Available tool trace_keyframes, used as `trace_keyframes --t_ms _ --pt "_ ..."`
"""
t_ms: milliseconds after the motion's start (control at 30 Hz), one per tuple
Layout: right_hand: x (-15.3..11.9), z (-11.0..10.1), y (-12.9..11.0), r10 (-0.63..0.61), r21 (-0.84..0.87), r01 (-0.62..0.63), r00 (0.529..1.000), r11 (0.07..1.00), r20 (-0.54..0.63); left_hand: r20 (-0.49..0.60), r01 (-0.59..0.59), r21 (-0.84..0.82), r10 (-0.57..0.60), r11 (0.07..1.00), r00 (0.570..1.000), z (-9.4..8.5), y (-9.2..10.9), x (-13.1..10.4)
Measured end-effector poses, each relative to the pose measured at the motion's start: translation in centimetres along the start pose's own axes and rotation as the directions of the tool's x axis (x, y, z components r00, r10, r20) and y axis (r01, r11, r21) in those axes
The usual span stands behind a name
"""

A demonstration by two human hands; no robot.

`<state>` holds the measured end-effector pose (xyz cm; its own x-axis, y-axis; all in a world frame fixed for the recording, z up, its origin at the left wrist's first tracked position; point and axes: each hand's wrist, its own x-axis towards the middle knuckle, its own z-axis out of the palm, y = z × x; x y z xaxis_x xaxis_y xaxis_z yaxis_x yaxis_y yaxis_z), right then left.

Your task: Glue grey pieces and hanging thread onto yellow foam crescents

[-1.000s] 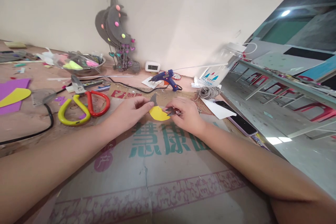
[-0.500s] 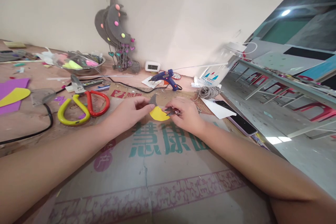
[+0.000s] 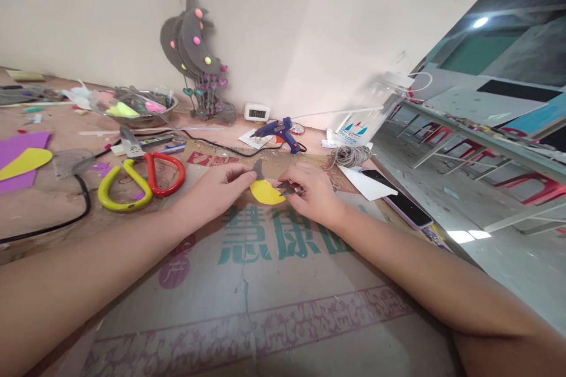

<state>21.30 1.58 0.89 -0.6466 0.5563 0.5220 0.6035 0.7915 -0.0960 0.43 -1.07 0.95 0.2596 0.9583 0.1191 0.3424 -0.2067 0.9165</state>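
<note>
A rounded yellow piece (image 3: 266, 193) lies between my hands, over the printed cardboard (image 3: 283, 283). My left hand (image 3: 227, 185) pinches a small pointed grey piece (image 3: 258, 169) that overlaps the yellow one's upper edge. In the fingers of my right hand (image 3: 312, 189) is a small dark pointed tool (image 3: 287, 188), its tip at the right side of the yellow piece. Most of the tool is hidden by the fingers.
Scissors (image 3: 165, 174) with yellow and red handles lie left. Behind stand a blue glue gun (image 3: 279, 128), a white clock (image 3: 257, 112) and a metal bowl (image 3: 137, 118). Grey cord (image 3: 352, 155), white paper (image 3: 369, 182) and a phone (image 3: 409, 206) are right.
The yellow piece has shifted very slightly left and turned a little between my fingers. Both hands keep their holds.
</note>
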Motion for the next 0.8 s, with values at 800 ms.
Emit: trace_keyframes --t_ms 800 --pt "0.2 -0.2 -0.9 -0.023 -0.145 0.021 1.000 0.989 -0.011 0.047 -0.005 0.002 0.005 1.000 0.999 -0.3 0.1 0.2"
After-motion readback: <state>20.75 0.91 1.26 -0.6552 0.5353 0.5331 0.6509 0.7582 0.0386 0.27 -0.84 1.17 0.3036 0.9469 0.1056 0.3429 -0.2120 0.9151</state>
